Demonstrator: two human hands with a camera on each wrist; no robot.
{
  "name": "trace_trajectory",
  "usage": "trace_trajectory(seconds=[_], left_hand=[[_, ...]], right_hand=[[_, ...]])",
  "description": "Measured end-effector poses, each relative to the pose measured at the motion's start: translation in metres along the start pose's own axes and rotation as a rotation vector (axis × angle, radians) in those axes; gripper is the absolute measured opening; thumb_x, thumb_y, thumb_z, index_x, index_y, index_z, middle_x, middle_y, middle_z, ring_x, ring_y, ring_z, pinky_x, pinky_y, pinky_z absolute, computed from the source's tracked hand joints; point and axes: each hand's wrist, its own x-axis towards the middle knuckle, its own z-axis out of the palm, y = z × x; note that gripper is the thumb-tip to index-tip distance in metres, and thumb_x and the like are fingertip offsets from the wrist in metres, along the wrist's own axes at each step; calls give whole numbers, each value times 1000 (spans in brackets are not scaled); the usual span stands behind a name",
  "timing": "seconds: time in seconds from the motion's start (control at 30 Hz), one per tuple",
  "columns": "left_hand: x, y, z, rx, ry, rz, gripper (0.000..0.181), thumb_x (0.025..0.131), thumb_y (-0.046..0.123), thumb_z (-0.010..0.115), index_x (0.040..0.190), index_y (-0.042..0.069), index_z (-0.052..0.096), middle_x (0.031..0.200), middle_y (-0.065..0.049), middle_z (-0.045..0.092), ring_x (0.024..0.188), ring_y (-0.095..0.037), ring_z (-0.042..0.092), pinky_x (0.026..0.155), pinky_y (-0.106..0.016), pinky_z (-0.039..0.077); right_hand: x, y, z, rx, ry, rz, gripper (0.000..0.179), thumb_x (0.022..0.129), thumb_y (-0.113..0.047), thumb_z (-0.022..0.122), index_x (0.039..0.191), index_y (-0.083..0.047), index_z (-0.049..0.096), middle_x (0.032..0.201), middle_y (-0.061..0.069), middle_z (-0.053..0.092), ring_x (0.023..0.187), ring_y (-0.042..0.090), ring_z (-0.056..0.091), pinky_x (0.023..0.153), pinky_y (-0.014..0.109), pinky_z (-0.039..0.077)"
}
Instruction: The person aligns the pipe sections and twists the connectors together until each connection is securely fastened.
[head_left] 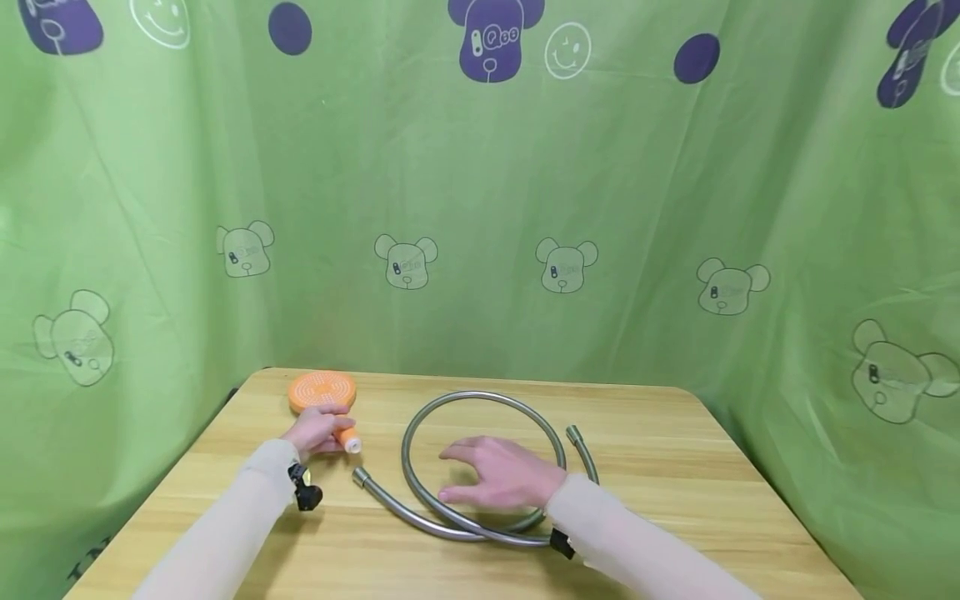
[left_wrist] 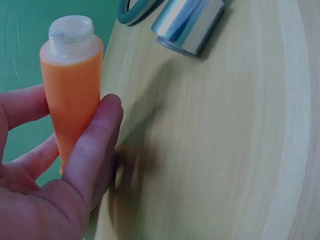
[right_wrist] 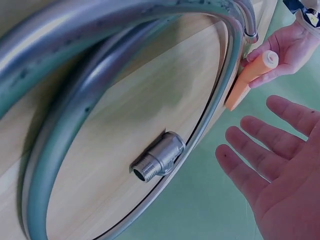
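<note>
An orange shower head [head_left: 322, 390] with a round face lies at the back left of the table. My left hand [head_left: 318, 429] holds it by the handle [left_wrist: 72, 95], thumb on one side and fingers on the other. The handle's white threaded end points free of the hand. Fingers spread and holding nothing, my right hand [head_left: 498, 477] hovers over a looped metal shower hose [head_left: 472, 395]. In the right wrist view, a silver threaded fitting [right_wrist: 162, 155] lies inside the loop; the right hand hides it in the head view.
One hose end [head_left: 360, 476] lies near the shower head's handle, and the other end [head_left: 574, 434] to the right of the loop. The wooden table [head_left: 675, 467] is bordered by a green curtain [head_left: 480, 333] at the back and sides.
</note>
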Motion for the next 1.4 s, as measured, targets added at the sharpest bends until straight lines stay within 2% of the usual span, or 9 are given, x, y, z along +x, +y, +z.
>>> trace_trajectory(seconds=[0.2, 0.43, 0.7, 1.03, 1.3, 1.4], left_hand=[[2, 0, -3, -52, 1, 10, 58, 95, 4, 63, 145, -13, 38, 120, -29, 60, 80, -17, 66, 72, -31, 62], [-3, -2, -6, -101, -31, 29, 61, 98, 4, 60, 148, -15, 30, 129, -34, 53, 83, -17, 66, 77, -33, 62], [-6, -3, -7, -168, -27, 1, 64, 98, 4, 60, 151, -12, 27, 144, -37, 42, 85, -16, 66, 82, -34, 62], [-6, 1, -10, -225, 22, 27, 65, 96, 0, 62, 151, -12, 28, 132, -30, 49, 91, -19, 65, 85, -35, 61], [-6, 8, -9, -218, 42, 51, 65, 95, -2, 63, 150, -11, 30, 125, -26, 54, 87, -17, 65, 77, -30, 61], [-9, 9, -10, -215, 58, 49, 65, 94, -2, 64, 150, -10, 32, 124, -25, 56, 87, -17, 66, 76, -30, 61]], right_hand=[[9, -3, 4, 5, -7, -13, 73, 93, -72, 48, 145, -22, 53, 148, 4, 55, 135, 26, 53, 113, 47, 43], [19, -10, 8, 42, -40, -20, 74, 92, -73, 48, 146, -24, 51, 150, 3, 52, 138, 25, 50, 115, 49, 41], [29, -16, 17, 67, -60, -34, 74, 92, -72, 50, 147, -22, 51, 151, 4, 51, 138, 25, 49, 115, 49, 41], [39, -24, 16, 80, -92, -53, 79, 90, -73, 51, 148, -19, 50, 153, 8, 49, 140, 28, 48, 114, 51, 41], [50, -28, 23, 76, -119, -76, 82, 89, -73, 55, 149, -17, 49, 152, 9, 50, 139, 26, 48, 113, 46, 43], [54, -31, 26, 64, -125, -106, 82, 89, -71, 57, 148, -14, 50, 151, 7, 51, 138, 24, 50, 114, 41, 43]])
